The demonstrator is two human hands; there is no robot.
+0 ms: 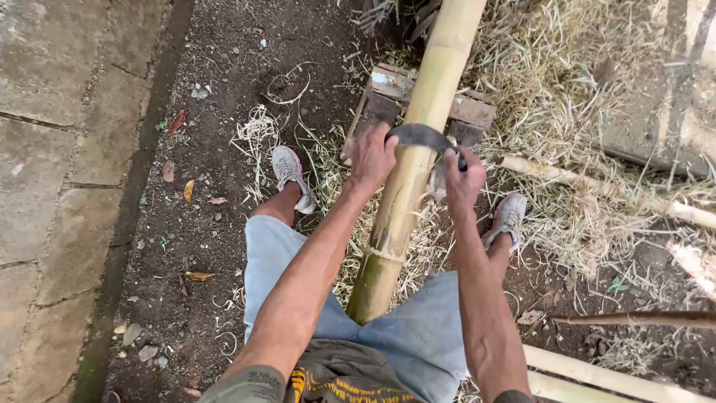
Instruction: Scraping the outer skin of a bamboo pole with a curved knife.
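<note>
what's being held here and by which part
Both hands grip a dark curved metal blade laid across the thick yellow-green bamboo pole: left hand at its left end, right hand at its right end.

I see grey paving slabs (52,149) along the left, with dark soil (216,112) beside them. Dry leaves (179,119) and pale shavings (257,130) lie scattered. Straw (567,97) covers the right, over other thin poles (597,183).

No packages, labels, signs or screens are showing anywhere in this outdoor view.
</note>
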